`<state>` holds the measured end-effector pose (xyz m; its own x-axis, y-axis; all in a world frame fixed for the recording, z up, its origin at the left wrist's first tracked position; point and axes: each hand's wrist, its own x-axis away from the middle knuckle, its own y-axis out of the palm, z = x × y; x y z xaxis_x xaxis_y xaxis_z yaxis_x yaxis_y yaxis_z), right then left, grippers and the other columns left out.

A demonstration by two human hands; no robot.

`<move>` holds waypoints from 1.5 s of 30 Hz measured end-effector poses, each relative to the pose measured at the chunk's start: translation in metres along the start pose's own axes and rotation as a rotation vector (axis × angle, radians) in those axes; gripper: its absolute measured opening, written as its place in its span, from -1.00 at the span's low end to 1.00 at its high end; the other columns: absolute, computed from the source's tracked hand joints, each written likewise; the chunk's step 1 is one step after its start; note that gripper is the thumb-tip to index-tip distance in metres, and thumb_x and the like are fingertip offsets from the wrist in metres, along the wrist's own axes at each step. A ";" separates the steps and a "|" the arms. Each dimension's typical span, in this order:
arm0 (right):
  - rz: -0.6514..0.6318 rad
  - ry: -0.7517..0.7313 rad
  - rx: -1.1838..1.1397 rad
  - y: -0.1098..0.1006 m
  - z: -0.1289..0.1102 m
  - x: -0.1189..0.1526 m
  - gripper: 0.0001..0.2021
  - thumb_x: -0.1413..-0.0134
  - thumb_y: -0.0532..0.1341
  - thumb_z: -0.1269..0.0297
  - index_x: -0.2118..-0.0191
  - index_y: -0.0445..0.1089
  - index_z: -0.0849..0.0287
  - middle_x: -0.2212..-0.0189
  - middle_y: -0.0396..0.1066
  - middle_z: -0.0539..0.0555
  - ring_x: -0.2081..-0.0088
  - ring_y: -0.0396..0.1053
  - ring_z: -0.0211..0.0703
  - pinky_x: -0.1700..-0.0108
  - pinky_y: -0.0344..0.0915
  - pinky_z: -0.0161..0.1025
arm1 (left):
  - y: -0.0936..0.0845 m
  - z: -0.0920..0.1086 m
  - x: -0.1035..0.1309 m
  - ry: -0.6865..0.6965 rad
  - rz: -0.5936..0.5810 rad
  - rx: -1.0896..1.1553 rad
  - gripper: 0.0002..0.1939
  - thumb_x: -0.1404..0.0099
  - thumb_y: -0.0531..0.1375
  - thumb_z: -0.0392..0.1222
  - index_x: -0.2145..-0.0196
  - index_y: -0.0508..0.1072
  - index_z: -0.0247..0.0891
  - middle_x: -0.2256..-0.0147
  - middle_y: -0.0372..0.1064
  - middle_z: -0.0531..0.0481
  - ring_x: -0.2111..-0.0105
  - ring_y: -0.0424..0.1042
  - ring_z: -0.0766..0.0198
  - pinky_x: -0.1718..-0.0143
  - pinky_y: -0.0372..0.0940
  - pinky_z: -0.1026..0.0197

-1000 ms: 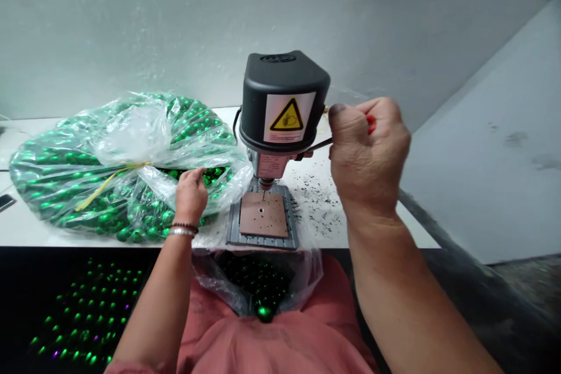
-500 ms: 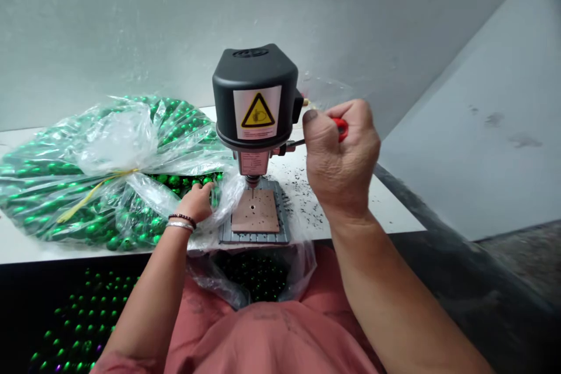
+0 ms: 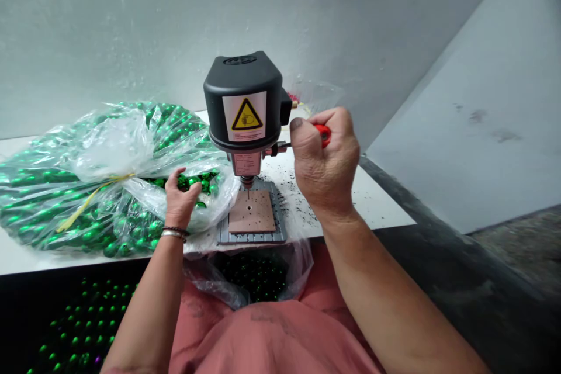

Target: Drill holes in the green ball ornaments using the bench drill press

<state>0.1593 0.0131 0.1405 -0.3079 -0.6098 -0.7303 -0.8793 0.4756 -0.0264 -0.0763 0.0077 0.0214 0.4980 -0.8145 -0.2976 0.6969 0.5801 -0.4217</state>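
Observation:
My right hand [image 3: 326, 160] is wrapped around the red knob [image 3: 325, 135] on the feed lever of a small black drill press [image 3: 243, 99]. Its thin drill bit [image 3: 248, 193] points down above a flat wooden block [image 3: 263, 219] that has a small hole in it. Left of the press, my left hand [image 3: 179, 198] has its thumb and forefinger spread, and I see nothing between them. It is at the torn opening of a clear plastic bag [image 3: 109, 149], close to loose shiny green beads [image 3: 205, 180].
A yellow tie [image 3: 85, 201] cinches the bag on the white table [image 3: 381, 204]. Dark shavings are scattered right of the grey slotted base [image 3: 280, 232]. An open plastic bag [image 3: 302, 263] with dark green beads hangs at my lap. More green beads [image 3: 87, 321] lie lower left.
My left hand has drawn back slightly from the beads, and its thumb and forefinger have spread apart. My right hand keeps its grip on the knob. The view has shifted slightly.

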 end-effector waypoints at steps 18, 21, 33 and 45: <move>-0.038 -0.003 0.004 -0.002 0.003 0.003 -0.77 -0.03 0.08 0.09 0.45 0.13 0.14 0.62 0.07 -0.14 0.59 0.06 -0.46 0.48 0.14 -0.38 | 0.005 0.054 0.079 -0.834 -0.500 1.086 -0.79 -0.22 0.09 -0.24 0.21 0.39 -0.38 0.27 0.38 -0.21 0.40 0.40 0.30 0.57 0.25 0.39; -0.049 0.004 0.016 -0.003 0.003 0.003 -0.76 -0.04 0.08 0.07 0.45 0.13 0.14 0.61 0.08 -0.13 0.59 0.06 -0.47 0.49 0.14 -0.39 | 0.010 0.054 0.076 -0.875 -0.525 1.054 -0.72 -0.26 0.04 -0.18 0.13 0.38 -0.36 0.32 0.39 -0.21 0.42 0.41 0.29 0.57 0.28 0.37; -0.070 -0.023 0.040 -0.006 0.005 0.004 -0.74 -0.06 0.04 0.03 0.44 0.15 0.13 0.62 0.07 -0.15 0.60 0.05 -0.49 0.48 0.19 -0.43 | 0.015 0.041 0.037 -0.881 -0.432 1.022 -0.90 -0.08 0.10 -0.47 0.43 0.37 -0.41 0.39 0.39 -0.17 0.35 0.45 0.21 0.63 0.24 0.43; -0.094 -0.050 0.054 -0.008 0.007 0.003 -0.76 -0.07 0.04 0.07 0.43 0.16 0.14 0.60 0.10 -0.15 0.59 0.06 -0.50 0.45 0.20 -0.44 | 0.031 0.015 0.032 -0.621 -0.623 0.901 -0.55 -0.09 0.22 -0.32 0.03 0.30 -0.26 0.35 0.36 -0.04 0.43 0.43 0.33 0.52 0.31 0.36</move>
<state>0.1676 0.0117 0.1338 -0.2051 -0.6215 -0.7561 -0.8820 0.4523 -0.1325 -0.0313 -0.0004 0.0114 -0.0539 -0.9535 0.2966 0.8825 0.0935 0.4609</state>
